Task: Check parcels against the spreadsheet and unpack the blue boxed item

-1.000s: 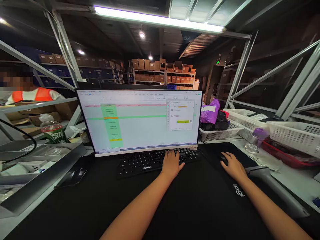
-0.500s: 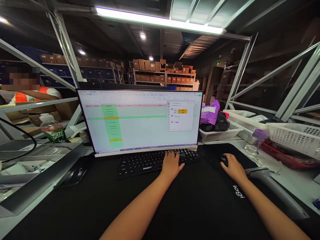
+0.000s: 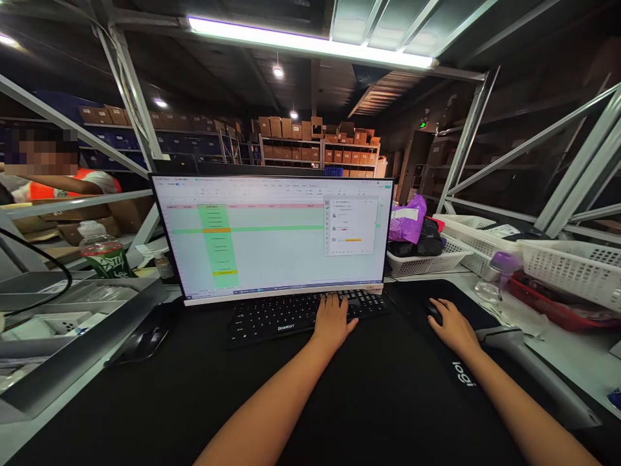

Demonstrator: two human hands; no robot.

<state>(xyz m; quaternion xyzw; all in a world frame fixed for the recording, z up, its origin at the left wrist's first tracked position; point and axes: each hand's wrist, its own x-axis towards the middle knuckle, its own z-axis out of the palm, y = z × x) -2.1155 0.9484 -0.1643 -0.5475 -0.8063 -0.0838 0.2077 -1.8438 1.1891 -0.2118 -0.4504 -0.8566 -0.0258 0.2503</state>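
Observation:
My left hand (image 3: pixel 334 319) lies flat on the right part of a black keyboard (image 3: pixel 281 312), fingers spread over the keys. Over to the right, my right hand (image 3: pixel 451 325) rests curled over a black mouse (image 3: pixel 433 311) on a black desk mat (image 3: pixel 369 388). Behind the keyboard a wide monitor (image 3: pixel 272 236) shows a spreadsheet with green columns and a small dialog window at its right side.
White mesh baskets (image 3: pixel 567 262) with purple and black parcels stand at the right, near a purple-capped glass bottle (image 3: pixel 499 272). A grey scanner handle (image 3: pixel 524 356) lies beside my right forearm. A drink bottle (image 3: pixel 101 252) and metal tray sit left. A person in an orange vest (image 3: pixel 68 184) works at far left.
The content of the dialog window on the screen has changed. Both hands stay where they were on the keyboard and the mouse.

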